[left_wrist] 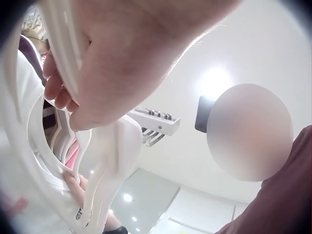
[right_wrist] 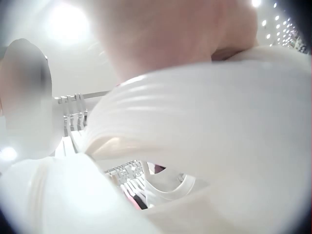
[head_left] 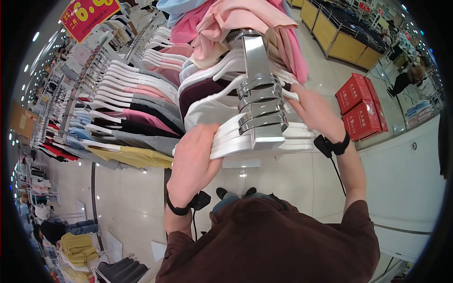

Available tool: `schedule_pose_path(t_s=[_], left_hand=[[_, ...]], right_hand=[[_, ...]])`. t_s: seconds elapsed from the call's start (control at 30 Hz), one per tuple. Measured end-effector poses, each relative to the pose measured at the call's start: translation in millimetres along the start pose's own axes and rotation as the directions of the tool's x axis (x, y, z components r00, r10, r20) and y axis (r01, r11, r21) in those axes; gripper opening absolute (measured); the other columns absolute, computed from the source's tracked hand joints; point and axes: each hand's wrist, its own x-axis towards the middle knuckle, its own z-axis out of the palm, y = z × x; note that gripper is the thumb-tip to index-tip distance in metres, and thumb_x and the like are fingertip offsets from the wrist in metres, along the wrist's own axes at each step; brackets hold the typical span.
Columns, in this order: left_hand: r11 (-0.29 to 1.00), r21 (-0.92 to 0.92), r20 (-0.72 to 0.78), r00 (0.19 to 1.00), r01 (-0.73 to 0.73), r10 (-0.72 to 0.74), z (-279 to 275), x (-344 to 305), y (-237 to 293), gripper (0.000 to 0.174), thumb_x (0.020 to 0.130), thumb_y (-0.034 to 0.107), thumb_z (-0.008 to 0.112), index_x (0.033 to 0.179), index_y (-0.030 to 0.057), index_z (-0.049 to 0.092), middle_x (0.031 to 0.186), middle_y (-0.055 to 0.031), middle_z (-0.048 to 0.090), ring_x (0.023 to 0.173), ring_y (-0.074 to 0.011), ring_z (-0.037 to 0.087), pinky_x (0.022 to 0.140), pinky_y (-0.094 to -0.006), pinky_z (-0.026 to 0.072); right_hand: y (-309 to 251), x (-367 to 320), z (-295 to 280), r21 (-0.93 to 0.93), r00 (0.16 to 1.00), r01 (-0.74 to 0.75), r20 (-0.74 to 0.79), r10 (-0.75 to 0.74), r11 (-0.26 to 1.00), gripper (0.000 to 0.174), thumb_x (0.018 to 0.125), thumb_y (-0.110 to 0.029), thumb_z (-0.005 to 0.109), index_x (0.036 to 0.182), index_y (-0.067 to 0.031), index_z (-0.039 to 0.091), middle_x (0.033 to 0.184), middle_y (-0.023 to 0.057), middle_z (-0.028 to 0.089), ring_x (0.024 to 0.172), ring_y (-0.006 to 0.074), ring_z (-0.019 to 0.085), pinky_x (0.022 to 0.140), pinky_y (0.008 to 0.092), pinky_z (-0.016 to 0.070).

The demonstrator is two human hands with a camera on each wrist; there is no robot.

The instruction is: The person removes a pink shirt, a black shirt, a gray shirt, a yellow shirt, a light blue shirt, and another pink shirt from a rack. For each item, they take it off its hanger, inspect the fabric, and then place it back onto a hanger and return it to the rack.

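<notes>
White clothes hangers (head_left: 229, 141) hang in a close stack at the near end of a chrome rail (head_left: 256, 56), their hooks over it. My left hand (head_left: 192, 162) grips the left arms of these front hangers; up close in the left wrist view, its fingers (left_wrist: 53, 92) curl round a white hanger arm. Farther along, my right hand (head_left: 321, 113) holds the right end of a hanger just behind the stack. A white garment (head_left: 207, 113) hangs behind the front hangers. The right wrist view is mostly filled by a white hanger (right_wrist: 195, 107), which hides those fingertips.
Pink clothes (head_left: 240, 21) lie draped over the rail's far part. To the left, a rack holds several hung garments, a yellow one (head_left: 132, 155) nearest. Red boxes (head_left: 361, 106) stand on the floor at right, beside a white counter (head_left: 401, 165).
</notes>
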Motion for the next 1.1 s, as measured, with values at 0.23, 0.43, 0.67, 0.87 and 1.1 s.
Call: schedule_pose_path(t_s=[0.23,0.43,0.67,0.87,1.1], left_hand=[[0.998,0.035,-0.134,0.989,-0.06,0.064,11.4,23.7,-14.7,0.039,0.075,0.004,0.069,0.112,0.0006,0.059,0.094,-0.0174,0.06,0.089,-0.0391,0.06,0.078,-0.0469,0.0494],[0.997,0.07,-0.147,0.988,-0.043,0.053,18.1,45.9,-23.7,0.036,0.075,0.004,0.067,0.111,0.0016,0.06,0.094,-0.0184,0.061,0.09,-0.0399,0.06,0.078,-0.0487,0.0494],[0.996,0.011,-0.147,0.985,-0.086,0.087,34.0,60.2,-33.0,0.037,0.078,0.002,0.068,0.114,0.0016,0.06,0.098,-0.0192,0.062,0.095,-0.0414,0.06,0.081,-0.0501,0.0489],[0.969,0.221,-0.339,0.923,-0.109,0.182,12.0,12.8,12.8,0.06,0.077,0.007,0.079,0.133,0.0009,0.059,0.129,-0.0151,0.065,0.116,-0.0376,0.061,0.096,-0.0488,0.0498],[0.779,-0.49,0.207,0.92,0.392,-0.334,58.1,-88.9,-21.7,0.047,0.088,0.015,0.076,0.132,0.0029,0.063,0.112,-0.0153,0.072,0.104,-0.0324,0.068,0.093,-0.0401,0.0531]], right_hand=[[19.0,33.3,3.2,0.05,1.0,-0.013,-0.011,0.013,0.999,0.021,0.1,-0.02,0.061,0.106,-0.0007,0.057,0.084,0.0248,0.065,0.085,0.0473,0.064,0.073,0.0539,0.0484],[39.4,47.5,10.1,0.022,0.998,0.039,-0.059,-0.038,0.999,0.023,0.101,-0.022,0.06,0.105,0.0003,0.058,0.085,0.0252,0.066,0.085,0.0455,0.064,0.074,0.0528,0.049],[48.2,42.4,-1.8,0.2,0.991,-0.068,0.126,0.043,0.977,0.037,0.096,-0.032,0.07,0.109,0.0016,0.065,0.091,0.0184,0.069,0.086,0.032,0.066,0.078,0.0403,0.0499],[70.0,-3.2,-2.5,0.367,0.975,-0.219,0.118,0.188,0.904,0.043,0.098,-0.035,0.068,0.123,-0.0003,0.066,0.111,0.0105,0.07,0.106,0.0193,0.064,0.089,0.0342,0.0495],[111.0,-90.0,37.3,0.906,0.767,-0.322,0.081,0.636,0.274,0.042,0.109,-0.035,0.053,0.141,-0.0068,0.056,0.134,0.0082,0.062,0.124,0.0168,0.058,0.104,0.0351,0.045]])
